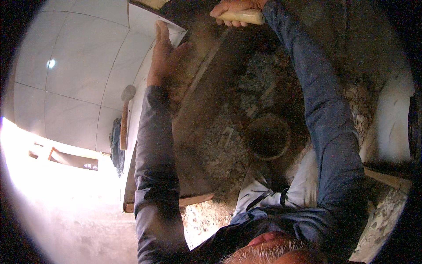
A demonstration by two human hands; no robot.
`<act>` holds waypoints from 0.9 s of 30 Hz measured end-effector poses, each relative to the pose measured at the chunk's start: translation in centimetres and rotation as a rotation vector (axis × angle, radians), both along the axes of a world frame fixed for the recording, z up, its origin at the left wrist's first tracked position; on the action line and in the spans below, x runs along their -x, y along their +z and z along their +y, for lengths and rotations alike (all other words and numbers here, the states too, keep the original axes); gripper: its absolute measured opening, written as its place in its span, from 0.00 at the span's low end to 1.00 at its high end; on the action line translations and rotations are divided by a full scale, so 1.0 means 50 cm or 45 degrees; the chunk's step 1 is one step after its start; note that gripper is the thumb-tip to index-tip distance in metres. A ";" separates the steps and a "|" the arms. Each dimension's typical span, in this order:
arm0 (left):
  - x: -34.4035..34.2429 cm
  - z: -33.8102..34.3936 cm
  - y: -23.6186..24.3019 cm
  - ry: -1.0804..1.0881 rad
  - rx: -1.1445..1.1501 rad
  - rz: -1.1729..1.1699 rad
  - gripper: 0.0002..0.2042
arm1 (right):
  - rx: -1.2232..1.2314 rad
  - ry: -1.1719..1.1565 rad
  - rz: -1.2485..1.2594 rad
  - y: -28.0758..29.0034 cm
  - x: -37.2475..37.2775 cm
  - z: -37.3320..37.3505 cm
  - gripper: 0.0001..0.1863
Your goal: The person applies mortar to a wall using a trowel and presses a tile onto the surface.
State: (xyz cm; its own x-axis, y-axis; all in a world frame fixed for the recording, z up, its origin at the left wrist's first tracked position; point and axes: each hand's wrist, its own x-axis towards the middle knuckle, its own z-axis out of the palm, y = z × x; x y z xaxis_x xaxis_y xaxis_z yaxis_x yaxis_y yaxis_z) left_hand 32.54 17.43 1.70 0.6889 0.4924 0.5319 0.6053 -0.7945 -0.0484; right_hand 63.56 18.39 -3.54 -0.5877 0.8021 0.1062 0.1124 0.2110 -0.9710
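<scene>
My left hand is stretched out at the upper middle, fingers extended and thumb apart. It lies against the edge of a white tile, holding nothing that I can see. At the top edge of the picture my right hand is closed round a pale wooden handle. The working end of that tool does not show, so its kind is unclear. Left of my left forearm, a hammer with a wooden handle and a grey head rests by the tiled surface.
Large pale tiles cover the left side. A dark cloth hangs near the hammer. Below my arms stands a round bucket amid rubble. A board edge runs beside my left forearm, and a pale panel is at the right.
</scene>
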 end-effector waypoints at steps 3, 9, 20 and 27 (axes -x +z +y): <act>-0.034 -0.005 0.003 0.001 -0.087 0.066 0.51 | 0.105 0.029 0.209 0.018 -0.046 -0.045 0.19; -0.006 -0.014 -0.009 0.031 -0.019 0.039 0.46 | 0.066 0.307 0.660 -0.100 -0.014 -0.023 0.22; -0.017 -0.010 0.003 -0.008 0.168 -0.072 0.37 | 0.072 -0.320 1.042 -0.132 0.162 -0.200 0.25; -0.076 -0.083 0.022 -0.062 0.903 -0.470 0.38 | 0.368 -0.251 1.301 -0.151 0.252 -0.309 0.24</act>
